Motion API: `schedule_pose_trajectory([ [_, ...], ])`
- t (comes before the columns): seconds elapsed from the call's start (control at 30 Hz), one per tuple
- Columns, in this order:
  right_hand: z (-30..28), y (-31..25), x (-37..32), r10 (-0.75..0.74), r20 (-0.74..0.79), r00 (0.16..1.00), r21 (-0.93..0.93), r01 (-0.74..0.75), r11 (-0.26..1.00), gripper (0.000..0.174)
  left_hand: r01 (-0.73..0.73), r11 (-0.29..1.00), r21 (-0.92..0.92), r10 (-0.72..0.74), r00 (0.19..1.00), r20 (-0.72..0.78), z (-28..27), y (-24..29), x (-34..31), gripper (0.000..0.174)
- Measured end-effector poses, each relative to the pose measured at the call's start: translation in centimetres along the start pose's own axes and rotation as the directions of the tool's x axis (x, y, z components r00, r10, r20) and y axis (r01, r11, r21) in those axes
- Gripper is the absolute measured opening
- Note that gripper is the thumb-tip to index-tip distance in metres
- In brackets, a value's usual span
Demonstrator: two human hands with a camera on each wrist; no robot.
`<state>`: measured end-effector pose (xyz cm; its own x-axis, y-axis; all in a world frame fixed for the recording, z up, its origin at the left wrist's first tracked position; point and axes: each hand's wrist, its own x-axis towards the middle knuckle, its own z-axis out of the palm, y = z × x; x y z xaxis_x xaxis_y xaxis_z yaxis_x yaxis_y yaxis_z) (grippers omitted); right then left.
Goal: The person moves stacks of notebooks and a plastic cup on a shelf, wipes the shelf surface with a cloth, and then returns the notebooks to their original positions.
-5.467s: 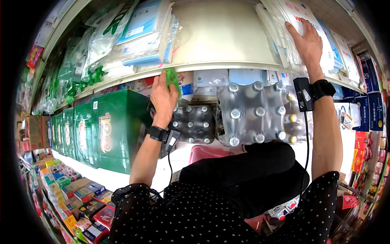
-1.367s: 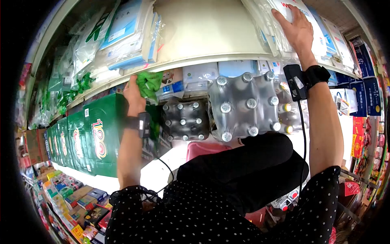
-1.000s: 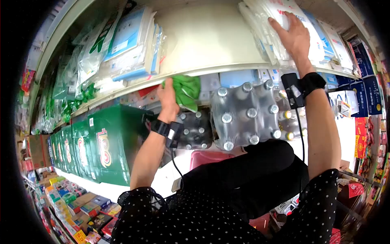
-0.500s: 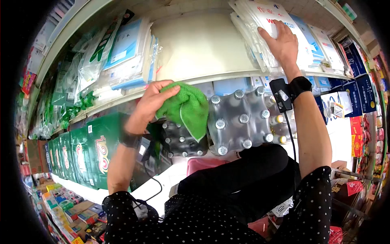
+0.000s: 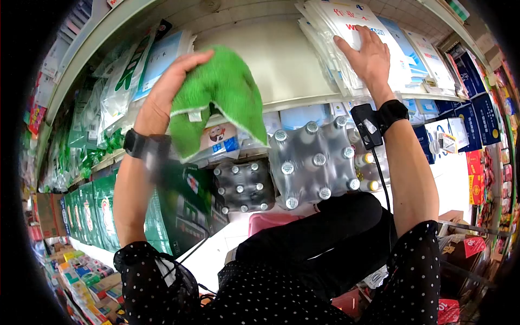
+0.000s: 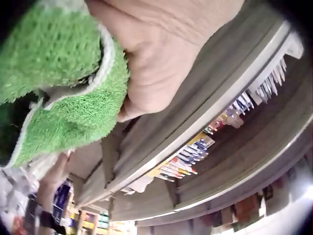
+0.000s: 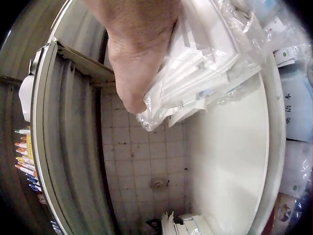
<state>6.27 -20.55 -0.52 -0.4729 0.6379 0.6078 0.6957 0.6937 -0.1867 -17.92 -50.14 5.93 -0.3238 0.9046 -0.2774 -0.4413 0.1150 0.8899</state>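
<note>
My left hand (image 5: pixel 165 89) grips a green terry cloth (image 5: pixel 222 81) with pale stitched edges. The cloth hangs down in loose folds in front of the shelf (image 5: pixel 276 65), overlapping its front edge in the head view. In the left wrist view the cloth (image 6: pixel 73 110) fills the upper left, with part of the hand (image 6: pixel 156 54) behind it. My right hand (image 5: pixel 370 59) rests, fingers spread, on a stack of plastic-wrapped exercise books (image 5: pixel 325 30) on the same shelf. The right wrist view shows the wrapped books (image 7: pixel 195 78) beside that hand, its fingertips hidden.
Left on the shelf are more wrapped books (image 5: pixel 154 65) and plastic bags (image 5: pixel 116 92). Below stand shrink-wrapped bottle packs (image 5: pixel 314 162), a smaller dark pack (image 5: pixel 242 187), green cartons (image 5: pixel 103 208) and a pink basin (image 5: pixel 271 221). Pens (image 6: pixel 188 159) line a higher shelf.
The left hand moved the cloth left along the shelf's front edge, then right, and has now raised it higher, where it hangs more spread out. The right hand stays on the books.
</note>
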Motion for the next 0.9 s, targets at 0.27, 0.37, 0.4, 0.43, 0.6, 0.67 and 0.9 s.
schedule_pose_trajectory([
  [0.27, -0.1, -0.1, 0.0, 0.019, 0.026, 0.999, 0.012, -0.019, 1.0, 0.08, 0.023, 0.997, -0.08, -0.02, 0.999, 0.032, 0.5, 2.4, 3.0, 0.024],
  [0.37, 0.0, -0.2, -0.1, 0.005, -0.012, 1.0, 0.01, -0.005, 1.0, 0.079, -0.009, 0.999, -0.043, 0.007, 0.999, -0.04, 0.1, 2.4, 4.0, 0.019],
  [0.4, 0.1, -0.2, -0.1, 0.003, -0.024, 1.0, -0.001, -0.003, 1.0, 0.079, -0.014, 0.999, -0.041, 0.011, 0.999, -0.052, -0.1, 2.6, 4.0, 0.019],
  [0.43, 0.1, -0.1, -0.2, 0.004, -0.027, 1.0, -0.001, -0.004, 1.0, 0.078, -0.018, 0.999, -0.038, 0.016, 0.998, -0.064, -0.3, 2.7, 4.0, 0.018],
  [0.6, -0.6, -0.5, -0.2, 0.008, 0.014, 1.0, 0.004, -0.008, 1.0, 0.078, -0.241, 0.898, 0.367, 0.25, 0.968, 0.023, 0.1, 4.5, 3.6, 0.037],
  [0.67, -0.4, -0.5, -0.2, 0.007, -0.027, 1.0, 0.012, -0.007, 1.0, 0.077, -0.242, 0.821, 0.517, 0.293, 0.956, -0.017, 1.7, 4.4, 3.9, 0.044],
  [0.9, -0.2, -0.4, -0.2, 0.012, -0.039, 0.999, 0.015, -0.011, 1.0, 0.078, -0.119, 0.969, 0.215, 0.089, 0.986, 0.141, 4.3, -1.2, 11.6, 0.044],
])
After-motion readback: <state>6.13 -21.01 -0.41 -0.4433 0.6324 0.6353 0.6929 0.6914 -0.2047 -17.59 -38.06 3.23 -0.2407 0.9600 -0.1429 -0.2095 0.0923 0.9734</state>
